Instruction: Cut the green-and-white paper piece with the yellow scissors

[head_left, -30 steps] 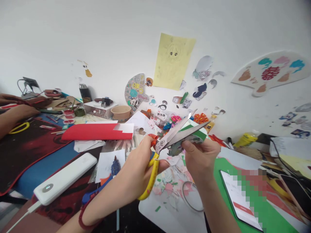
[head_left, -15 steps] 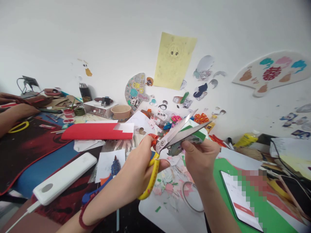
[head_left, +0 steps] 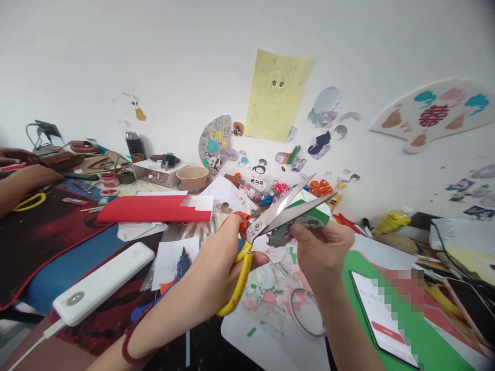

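Observation:
My left hand (head_left: 222,247) is closed around the yellow and orange handles of a pair of scissors (head_left: 258,226), and its wrist wears a dark red cord. The blades stand apart and point up and to the right. My right hand (head_left: 323,247) pinches a paper cutout (head_left: 281,235) with a grey-green printed figure and a green strip along its upper edge. One blade lies across the front of this paper; the other stands above it. Beneath both hands, small pink, green and white paper scraps (head_left: 266,296) cover a white sheet (head_left: 243,340).
A silver ring (head_left: 292,304) lies on the scraps. Right of it are a phone (head_left: 377,314) and green paper (head_left: 351,263). A white power bank (head_left: 104,283), red paper (head_left: 143,208) and a beige bowl (head_left: 192,178) stand left. Another person's hand (head_left: 38,175) is at far left.
My left hand and the scissors have shifted slightly left. My right hand has moved a little right with the cutout. A green scrap now shows on the pile below the cutout.

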